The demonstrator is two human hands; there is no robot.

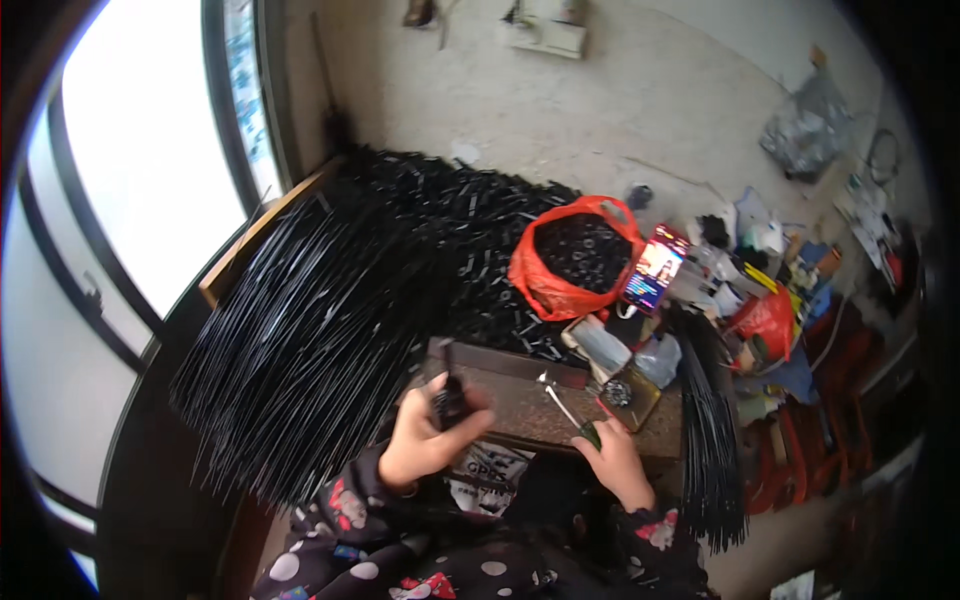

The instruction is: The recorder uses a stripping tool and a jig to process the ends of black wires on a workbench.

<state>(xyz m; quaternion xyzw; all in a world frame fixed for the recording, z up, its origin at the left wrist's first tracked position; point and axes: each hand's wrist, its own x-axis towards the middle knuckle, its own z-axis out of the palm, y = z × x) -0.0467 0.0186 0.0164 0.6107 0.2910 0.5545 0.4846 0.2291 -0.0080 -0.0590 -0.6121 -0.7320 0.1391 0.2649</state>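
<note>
My left hand point(425, 440) is closed around a small black part point(449, 398), blurred, with a narrow end pointing up. Its exact kind cannot be made out. In my right hand point(617, 466) is a thin hand tool point(566, 406) with a green handle and a light metal shaft, its tip angled up and left over the worktop. The two hands are apart, both at the near edge of the brown worktop point(520, 400). Beside the tool lies a shallow yellowish tray point(645, 405) with a clump of small shiny pieces point(617, 393).
Long thin black rods point(290, 340) are heaped at left; another bundle point(708, 430) hangs at right. Behind lie a pile of short black pieces point(440, 200), a red bag point(540, 285) of black rings and a lit phone point(657, 268). Mixed clutter point(765, 310) fills the right side.
</note>
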